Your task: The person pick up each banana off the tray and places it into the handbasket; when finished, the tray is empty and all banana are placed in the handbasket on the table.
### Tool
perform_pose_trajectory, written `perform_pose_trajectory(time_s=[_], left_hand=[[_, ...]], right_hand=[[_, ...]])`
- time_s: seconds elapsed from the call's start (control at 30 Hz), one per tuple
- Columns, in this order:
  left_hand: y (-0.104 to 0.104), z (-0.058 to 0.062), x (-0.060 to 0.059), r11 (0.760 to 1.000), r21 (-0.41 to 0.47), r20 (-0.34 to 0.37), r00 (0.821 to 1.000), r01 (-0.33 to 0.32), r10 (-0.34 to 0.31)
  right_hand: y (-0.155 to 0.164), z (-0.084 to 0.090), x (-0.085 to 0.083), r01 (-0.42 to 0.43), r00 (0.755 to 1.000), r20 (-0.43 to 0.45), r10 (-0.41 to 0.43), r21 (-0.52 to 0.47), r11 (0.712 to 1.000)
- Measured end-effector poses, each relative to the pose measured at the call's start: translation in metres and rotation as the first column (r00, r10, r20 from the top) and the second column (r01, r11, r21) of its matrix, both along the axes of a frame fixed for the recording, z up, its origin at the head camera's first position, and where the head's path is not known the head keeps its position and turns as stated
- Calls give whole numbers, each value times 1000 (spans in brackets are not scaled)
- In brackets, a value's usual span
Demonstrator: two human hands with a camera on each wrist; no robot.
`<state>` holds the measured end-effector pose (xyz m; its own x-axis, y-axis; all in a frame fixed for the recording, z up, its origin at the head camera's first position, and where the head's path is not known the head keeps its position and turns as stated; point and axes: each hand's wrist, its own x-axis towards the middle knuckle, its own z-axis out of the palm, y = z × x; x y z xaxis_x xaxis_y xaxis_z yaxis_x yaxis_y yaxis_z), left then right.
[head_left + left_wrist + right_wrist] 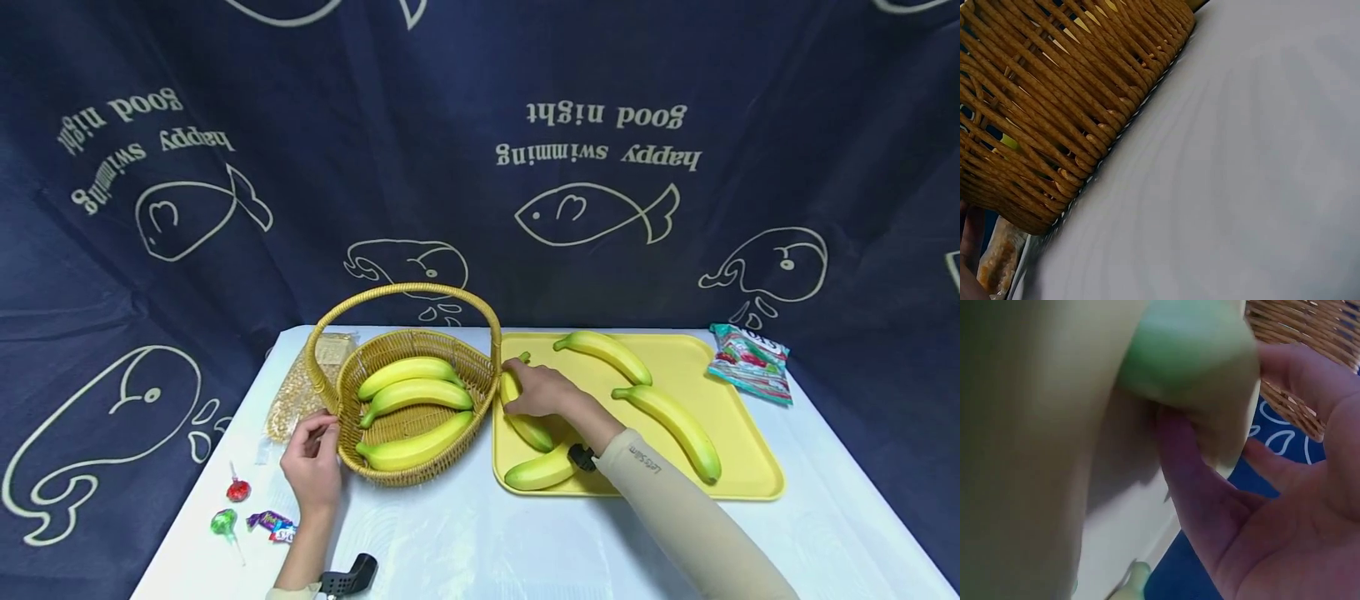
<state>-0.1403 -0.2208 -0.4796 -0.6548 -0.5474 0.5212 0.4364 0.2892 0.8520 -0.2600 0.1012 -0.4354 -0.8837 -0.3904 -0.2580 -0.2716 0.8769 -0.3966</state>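
A wicker basket point(420, 333) with a tall arched handle stands left of centre, with three bananas point(416, 400) lying in it. At its left side, my left hand point(313, 458) pinches the rim near the foot of the handle; the left wrist view shows mostly the basket's woven side point(1066, 100). My right hand point(542, 390) grips a banana point(531, 431) at the left edge of a yellow tray point(600, 417), close beside the basket. In the right wrist view, thumb and fingers of the right hand point(1297, 506) lie around that banana point(1191, 362).
More bananas lie on the tray: one at the back point(611, 357), one to the right point(678, 429), one at the front point(540, 471) partly under my forearm. A bag of kernels point(288, 400), lollipops point(237, 490) and small wrapped candies point(273, 525) lie left; a teal snack bag point(750, 362) sits at the tray's right corner.
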Motion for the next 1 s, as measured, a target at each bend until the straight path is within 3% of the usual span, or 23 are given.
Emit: perform_pose_trajectory(time_s=[0.17, 0.3, 0.6, 0.8, 1.0], left_hand=[[1, -1, -1, 1000, -9, 5, 1000, -1, 1], [1, 0, -1, 1000, -16, 4, 1000, -2, 2], [0, 0, 0, 1000, -11, 6, 1000, 5, -5], [-2, 1, 1, 1000, -10, -13, 1000, 0, 0], [-1, 0, 0, 1000, -7, 11, 1000, 12, -12]], right_hand=[[10, 4, 1, 84, 993, 92, -75, -101, 991], [18, 15, 1, 108, 990, 107, -92, -154, 982], [36, 65, 10, 71, 996, -31, -88, -356, 932], [45, 100, 27, 4, 994, -101, -44, -369, 929], [50, 117, 48, -120, 986, -155, 67, -358, 926]])
